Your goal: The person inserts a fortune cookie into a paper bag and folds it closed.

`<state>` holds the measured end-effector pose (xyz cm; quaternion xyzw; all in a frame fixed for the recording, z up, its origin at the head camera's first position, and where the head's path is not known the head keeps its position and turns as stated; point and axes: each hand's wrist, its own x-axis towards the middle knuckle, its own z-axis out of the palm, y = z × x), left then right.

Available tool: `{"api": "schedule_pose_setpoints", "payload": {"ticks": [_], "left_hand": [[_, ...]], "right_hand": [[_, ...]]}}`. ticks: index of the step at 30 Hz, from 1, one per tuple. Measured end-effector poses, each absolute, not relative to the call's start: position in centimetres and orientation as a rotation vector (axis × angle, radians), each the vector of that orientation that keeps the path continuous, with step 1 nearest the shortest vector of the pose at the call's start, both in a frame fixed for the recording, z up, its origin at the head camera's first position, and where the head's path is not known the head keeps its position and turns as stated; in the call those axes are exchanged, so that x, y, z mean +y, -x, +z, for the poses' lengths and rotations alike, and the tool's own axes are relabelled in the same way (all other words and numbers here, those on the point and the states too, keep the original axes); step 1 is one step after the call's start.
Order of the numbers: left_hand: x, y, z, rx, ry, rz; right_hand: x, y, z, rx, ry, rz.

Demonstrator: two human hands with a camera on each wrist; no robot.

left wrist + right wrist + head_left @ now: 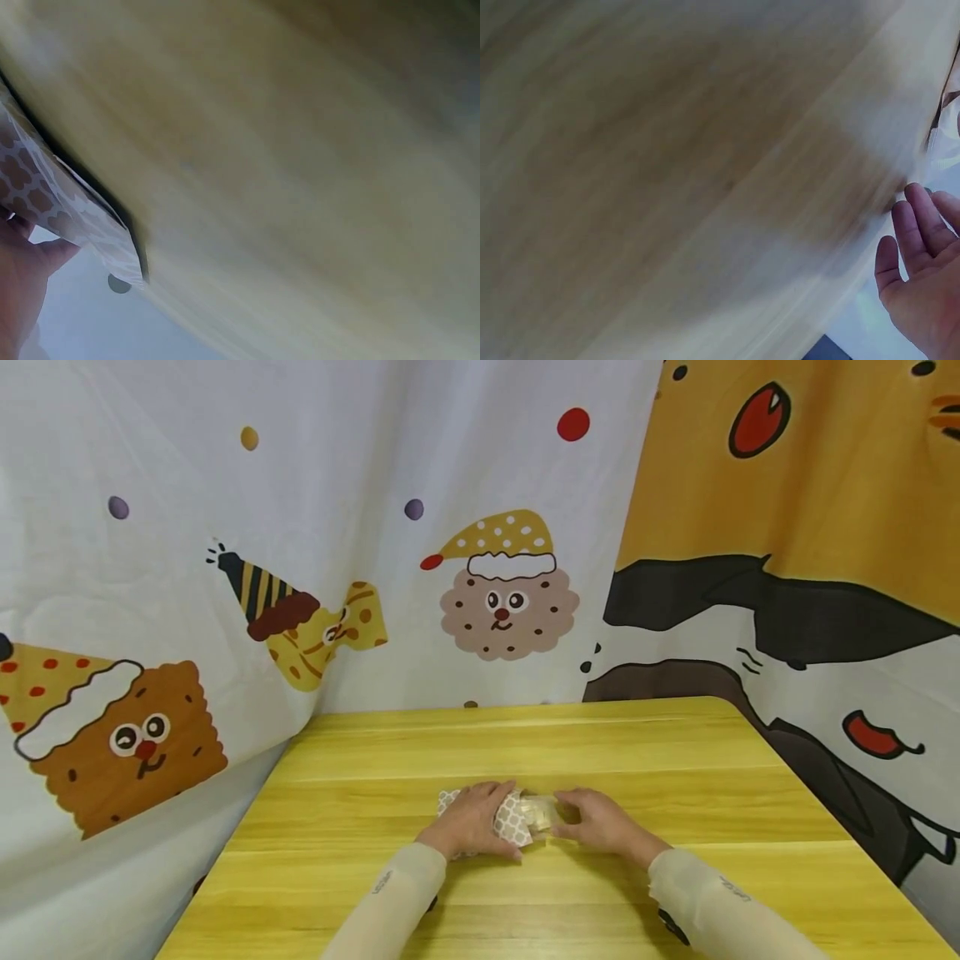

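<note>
A beige-and-white lattice-patterned package (513,820) lies on the wooden table, its mouth toward the right. My left hand (474,822) grips it from above, the thumb along its near side. In the left wrist view the package (45,187) looks wrinkled, and part of the left hand (26,277) shows beneath it. From its mouth sticks out a clear plastic packet (538,815) with something pale yellowish inside. Fingers and thumb of my right hand (600,822) hold its right end. In the right wrist view several fingers of the right hand (926,262) are loosely extended.
The light wooden table (360,768) has rounded far corners. Behind it and along the sides hangs a white curtain (337,460) printed with cartoon figures. Both forearms wear pale sleeves (397,893), with dark objects partly visible beneath the wrists.
</note>
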<state>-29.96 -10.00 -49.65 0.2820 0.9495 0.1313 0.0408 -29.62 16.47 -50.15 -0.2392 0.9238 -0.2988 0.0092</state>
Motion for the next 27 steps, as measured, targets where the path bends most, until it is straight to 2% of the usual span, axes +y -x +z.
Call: {"api": "schedule_pose_setpoints", "payload": {"ticks": [12,27], "left_hand": [[-9.2,30.0,-49.7,2.905,-0.885,0.401],[-9.2,30.1,-49.6,2.914,-0.887,0.398]], "right_hand": [[14.7,29.2,-50.5,2.736,0.645,-1.316],[14.8,29.0,-50.7,2.685,0.582,-1.408]]}}
